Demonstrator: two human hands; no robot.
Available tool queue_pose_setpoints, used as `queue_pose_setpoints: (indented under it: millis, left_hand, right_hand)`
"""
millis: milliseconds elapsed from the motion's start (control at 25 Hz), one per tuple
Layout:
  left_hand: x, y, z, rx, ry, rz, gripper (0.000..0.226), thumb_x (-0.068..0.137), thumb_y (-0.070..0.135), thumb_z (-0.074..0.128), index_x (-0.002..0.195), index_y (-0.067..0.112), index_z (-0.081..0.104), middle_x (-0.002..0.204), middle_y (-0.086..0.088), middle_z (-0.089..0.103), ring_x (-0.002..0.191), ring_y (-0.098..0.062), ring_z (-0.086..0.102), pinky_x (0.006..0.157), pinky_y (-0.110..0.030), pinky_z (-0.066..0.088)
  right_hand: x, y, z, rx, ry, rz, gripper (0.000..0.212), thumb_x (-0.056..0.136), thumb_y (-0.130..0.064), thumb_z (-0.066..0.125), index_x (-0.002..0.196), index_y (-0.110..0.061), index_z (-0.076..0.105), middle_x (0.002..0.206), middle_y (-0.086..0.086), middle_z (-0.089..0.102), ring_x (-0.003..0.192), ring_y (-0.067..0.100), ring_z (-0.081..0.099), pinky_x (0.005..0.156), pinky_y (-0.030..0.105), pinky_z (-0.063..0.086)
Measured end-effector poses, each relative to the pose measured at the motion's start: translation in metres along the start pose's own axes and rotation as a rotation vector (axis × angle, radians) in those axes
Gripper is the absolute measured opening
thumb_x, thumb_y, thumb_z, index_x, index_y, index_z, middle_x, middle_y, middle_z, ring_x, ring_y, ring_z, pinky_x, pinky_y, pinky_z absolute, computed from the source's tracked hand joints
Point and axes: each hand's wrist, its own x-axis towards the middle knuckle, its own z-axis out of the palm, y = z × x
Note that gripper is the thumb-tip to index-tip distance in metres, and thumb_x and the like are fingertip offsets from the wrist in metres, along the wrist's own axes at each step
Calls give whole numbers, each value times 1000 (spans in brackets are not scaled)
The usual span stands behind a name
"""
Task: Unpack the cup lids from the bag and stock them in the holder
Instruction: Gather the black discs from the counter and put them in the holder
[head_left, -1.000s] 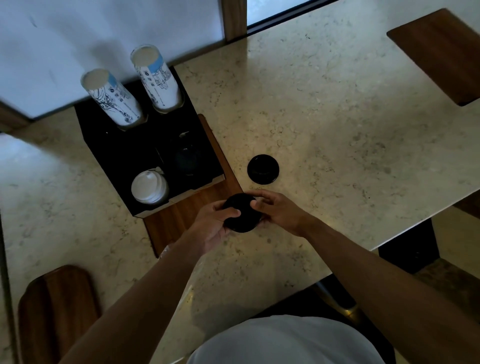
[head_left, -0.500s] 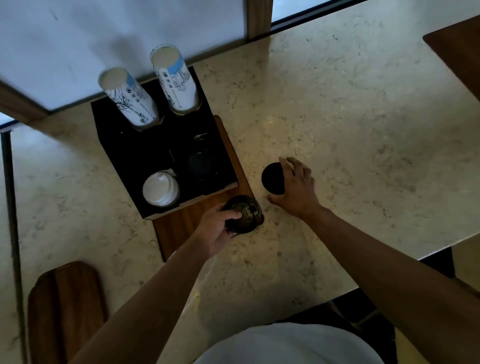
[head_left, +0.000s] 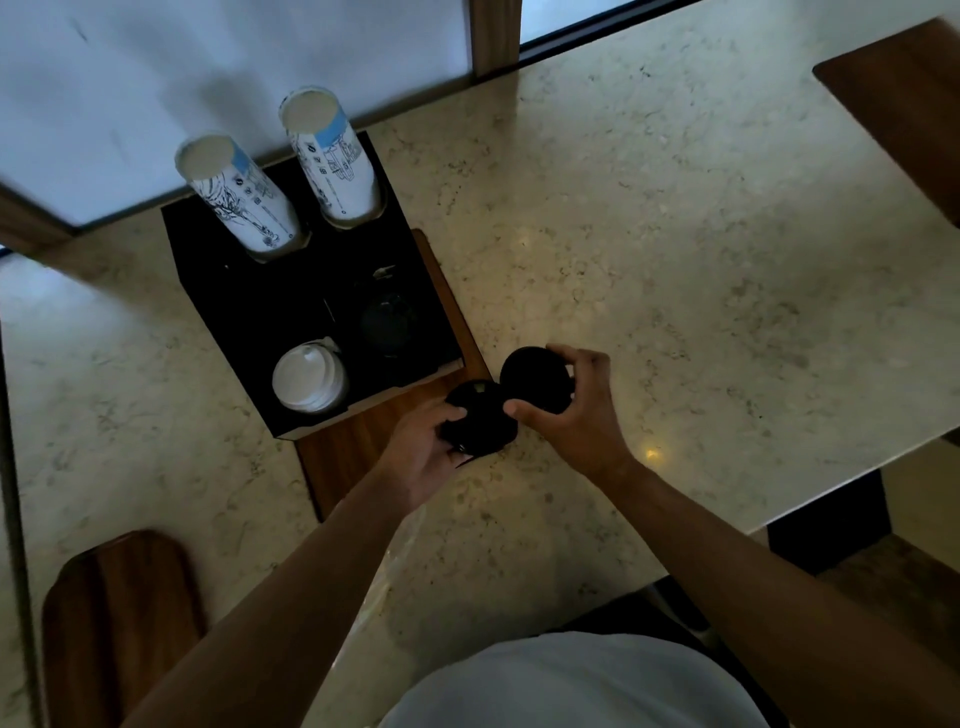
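Closest to the camera there's a pale shirt (head_left: 571, 686) at the bottom edge, with both bare forearms reaching out over the speckled stone counter (head_left: 675, 234). A bit of clear plastic bag (head_left: 400, 540) peeks out under the left forearm, lying on the counter just in front of the holder.

The left hand (head_left: 421, 452) has its fingers curled around a small stack of black lids (head_left: 480, 423), thumb pressed on top, held over the corner of the wooden board (head_left: 353, 452) right in front of the holder. The right hand (head_left: 576, 410) grips a single black lid (head_left: 535, 379), thumb on the near rim and fingers wrapped over the far rim, tilted up a little. That lid sits just right of the holder's front corner and its edge touches or overlaps the left hand's stack, hard to say which in this light.

The black holder (head_left: 249, 312) has four wells. Front left well holds white lids (head_left: 310, 379). Front right well has dark lids (head_left: 387, 325) sunk inside, barely visible. The two back wells each carry a tall stack of printed paper cups (head_left: 239, 200), the second stack (head_left: 332, 156) on the right, both leaning toward the frosted window (head_left: 208, 78) behind the holder.

A wooden tray (head_left: 119, 623) sits off to the holder's near left.
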Motion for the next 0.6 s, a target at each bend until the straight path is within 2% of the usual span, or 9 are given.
queue_pose_setpoints:
  millis: [200,320,520,600]
  left_hand:
    - [-8,-8,7,52,-27,22,33,91,-1,60,124,-3,61,126,-25,67,115,-38,68,96,-51,57]
    - [-14,-12,9,77,-21,18,38,91,1,61,128,-5,58,128,-26,66,117,-39,66,99,-52,56]
    - [-32,-18,8,55,-55,-19,51,85,15,71,133,1,60,132,-21,66,119,-36,66,93,-44,59]
    - [-39,-21,9,82,-100,-20,55,82,18,76,132,2,61,129,-20,68,113,-33,70,82,-40,61]
  right_hand:
    - [-24,-6,5,61,-51,34,88,63,-60,86,137,-30,49,131,-11,50,119,0,53,91,7,48]
    - [-33,-7,4,30,-100,23,94,64,-60,86,144,-35,43,138,-16,52,124,3,53,97,15,50]
    - [-46,-7,-3,-64,-241,-85,102,67,-52,87,151,-40,31,147,-25,48,134,5,45,107,28,45]
    - [-51,-9,-3,-73,-340,-104,108,69,-47,87,155,-43,23,150,-30,44,138,6,42,109,25,39]
